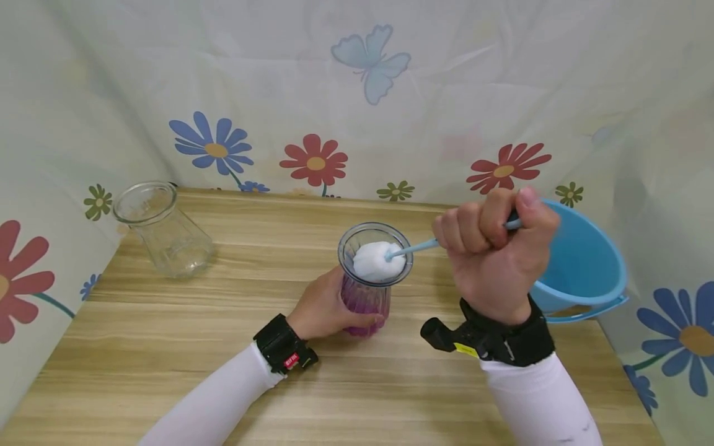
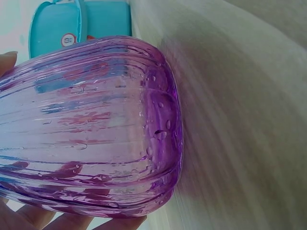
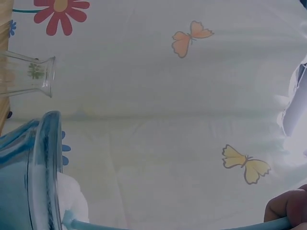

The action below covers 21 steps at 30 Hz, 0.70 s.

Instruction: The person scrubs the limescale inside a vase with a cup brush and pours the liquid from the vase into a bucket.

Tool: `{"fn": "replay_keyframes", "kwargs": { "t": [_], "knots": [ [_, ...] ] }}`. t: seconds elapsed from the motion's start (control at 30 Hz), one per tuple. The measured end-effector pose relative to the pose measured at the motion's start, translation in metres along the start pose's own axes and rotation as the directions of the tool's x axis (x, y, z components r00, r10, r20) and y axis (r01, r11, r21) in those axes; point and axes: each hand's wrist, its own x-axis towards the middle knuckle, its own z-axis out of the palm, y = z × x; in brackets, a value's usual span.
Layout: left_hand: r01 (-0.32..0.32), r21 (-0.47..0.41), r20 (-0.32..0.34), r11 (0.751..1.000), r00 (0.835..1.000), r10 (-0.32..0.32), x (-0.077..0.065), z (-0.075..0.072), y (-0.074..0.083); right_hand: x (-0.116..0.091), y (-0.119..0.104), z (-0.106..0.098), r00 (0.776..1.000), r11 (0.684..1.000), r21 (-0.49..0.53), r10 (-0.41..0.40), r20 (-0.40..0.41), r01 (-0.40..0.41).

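Note:
In the head view a ribbed glass vase point(image 1: 365, 303), purple toward the base and bluish at the rim, stands tilted slightly near the table's middle. My left hand point(image 1: 319, 310) grips it around its side, thumb in front. Through the left wrist view, water drops cling to the vase's purple bottom point(image 2: 160, 120), and fingertips wrap its lower side. A cup brush with a white sponge head point(image 1: 372, 261) sits inside the vase's mouth. My right hand point(image 1: 493, 251) holds the brush's light blue handle point(image 1: 421, 246) in a fist, above and to the right of the rim.
A clear glass vase point(image 1: 175, 244) stands at the back left of the wooden table point(image 1: 268, 241). On the right is a light blue bucket point(image 1: 580, 254) with its handle down, partly behind my right hand. A flowered curtain point(image 1: 435, 124) encloses the back and sides.

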Motion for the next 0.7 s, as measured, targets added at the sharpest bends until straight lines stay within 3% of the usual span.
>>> {"fn": "replay_keyframes", "kwargs": {
  "t": [0.53,0.7],
  "knots": [
    [0.036,-0.023,0.019,0.999,0.999,-0.036,0.000,0.000,0.002,0.001,0.011,0.010,0.996,0.981,-0.176,0.084,0.026,-0.078],
    [0.036,-0.031,0.026,0.999,0.999,-0.035,0.000,0.000,0.003,0.000,0.024,0.005,0.991,0.966,-0.231,0.129,0.035,-0.117]
  ]
}}
